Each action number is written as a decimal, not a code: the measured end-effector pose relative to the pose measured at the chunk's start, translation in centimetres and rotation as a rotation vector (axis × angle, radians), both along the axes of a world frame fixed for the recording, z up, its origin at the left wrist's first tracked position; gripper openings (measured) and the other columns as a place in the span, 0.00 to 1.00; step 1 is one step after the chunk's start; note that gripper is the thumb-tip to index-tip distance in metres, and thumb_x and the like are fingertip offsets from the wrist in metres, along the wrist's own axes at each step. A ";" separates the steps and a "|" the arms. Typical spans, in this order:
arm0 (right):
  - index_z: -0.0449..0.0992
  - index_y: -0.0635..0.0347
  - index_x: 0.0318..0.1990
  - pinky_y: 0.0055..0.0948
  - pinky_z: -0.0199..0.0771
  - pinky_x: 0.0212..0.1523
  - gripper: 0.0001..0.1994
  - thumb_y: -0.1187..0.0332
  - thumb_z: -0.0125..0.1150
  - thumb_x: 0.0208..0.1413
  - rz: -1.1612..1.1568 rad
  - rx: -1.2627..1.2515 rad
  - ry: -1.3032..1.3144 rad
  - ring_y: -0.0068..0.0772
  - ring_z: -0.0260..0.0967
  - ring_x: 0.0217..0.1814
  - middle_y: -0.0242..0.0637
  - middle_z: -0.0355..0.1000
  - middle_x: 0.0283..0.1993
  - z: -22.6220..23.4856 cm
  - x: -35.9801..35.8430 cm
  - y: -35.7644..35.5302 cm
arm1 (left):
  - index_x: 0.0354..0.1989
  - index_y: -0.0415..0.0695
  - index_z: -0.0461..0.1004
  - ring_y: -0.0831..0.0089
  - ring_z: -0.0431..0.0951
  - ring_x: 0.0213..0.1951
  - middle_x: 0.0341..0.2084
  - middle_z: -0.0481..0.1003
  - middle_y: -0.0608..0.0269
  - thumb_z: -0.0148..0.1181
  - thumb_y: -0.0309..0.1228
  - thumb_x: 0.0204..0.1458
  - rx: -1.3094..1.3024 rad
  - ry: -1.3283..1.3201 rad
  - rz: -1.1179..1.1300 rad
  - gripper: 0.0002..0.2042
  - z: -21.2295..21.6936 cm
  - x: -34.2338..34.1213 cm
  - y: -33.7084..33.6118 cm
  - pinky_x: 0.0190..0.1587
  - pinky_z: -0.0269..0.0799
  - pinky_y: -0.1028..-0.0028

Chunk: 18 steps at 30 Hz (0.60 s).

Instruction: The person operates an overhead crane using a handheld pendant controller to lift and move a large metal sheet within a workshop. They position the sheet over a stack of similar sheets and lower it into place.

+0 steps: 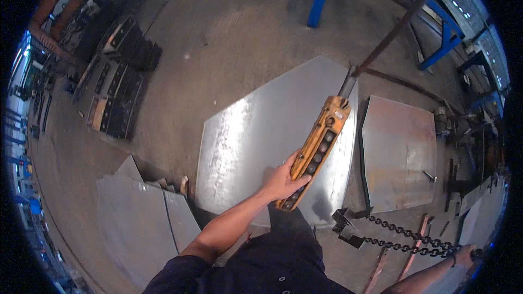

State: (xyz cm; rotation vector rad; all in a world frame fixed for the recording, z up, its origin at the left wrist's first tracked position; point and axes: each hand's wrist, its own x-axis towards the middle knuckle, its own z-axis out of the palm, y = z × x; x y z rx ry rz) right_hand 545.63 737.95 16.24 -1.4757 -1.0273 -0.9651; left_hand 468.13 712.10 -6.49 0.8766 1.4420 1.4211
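My left hand [284, 181] is wrapped around a long yellow crane pendant control [333, 115] with a row of dark round buttons, its thumb near the lower buttons. The pendant tilts up to the right, and a cable [389, 32] runs from its top. Stretched out to the lower right, my right hand [464, 256] is closed round the ends of two dark lifting chains [403, 247]. The chains lead left to dark metal plate hooks [348, 230]. Beneath the pendant lies a large shiny steel plate [261, 125] with angled corners.
Another steel plate [400, 155] lies to the right, with a small metal bolt-like piece [430, 176] on it. More plates [136, 215] are stacked at lower left. Black slotted blocks [122, 92] stand at far left. A blue steel frame [318, 0] rises at the back; reddish bars [417, 242] lie under the chains.
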 end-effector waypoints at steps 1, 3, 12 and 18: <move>0.71 0.68 0.45 0.41 0.76 0.41 0.28 0.56 0.74 0.43 -0.100 0.006 0.041 0.43 0.76 0.38 0.43 0.77 0.39 -0.3 -2.1 0.7 | 0.68 0.42 0.48 0.63 0.71 0.55 0.52 0.70 0.48 0.63 0.33 0.51 -0.039 0.060 -0.015 0.38 0.3 -2.1 0.6 0.58 0.65 0.68; 0.70 0.69 0.45 0.41 0.76 0.41 0.30 0.54 0.74 0.42 -0.276 -0.022 0.124 0.45 0.76 0.39 0.45 0.77 0.38 -1.2 -7.2 2.0 | 0.68 0.44 0.49 0.58 0.74 0.52 0.49 0.73 0.46 0.64 0.37 0.50 -0.120 0.183 -0.043 0.39 3.4 -6.6 1.7 0.55 0.68 0.67; 0.64 0.76 0.49 0.48 0.74 0.46 0.38 0.51 0.74 0.40 -0.064 -0.200 0.368 0.57 0.72 0.46 0.58 0.72 0.45 0.4 -35.3 9.2 | 0.64 0.42 0.59 0.66 0.73 0.51 0.48 0.73 0.47 0.71 0.37 0.42 -0.248 0.363 -0.038 0.39 11.2 -23.8 3.6 0.56 0.66 0.68; 0.64 0.73 0.52 0.49 0.74 0.45 0.46 0.39 0.71 0.36 -0.187 -0.283 0.317 0.60 0.73 0.43 0.57 0.73 0.43 -1.2 -39.7 17.7 | 0.61 0.46 0.62 0.54 0.76 0.49 0.47 0.74 0.44 0.70 0.44 0.41 -0.244 0.559 -0.254 0.37 11.8 -29.6 7.9 0.52 0.70 0.62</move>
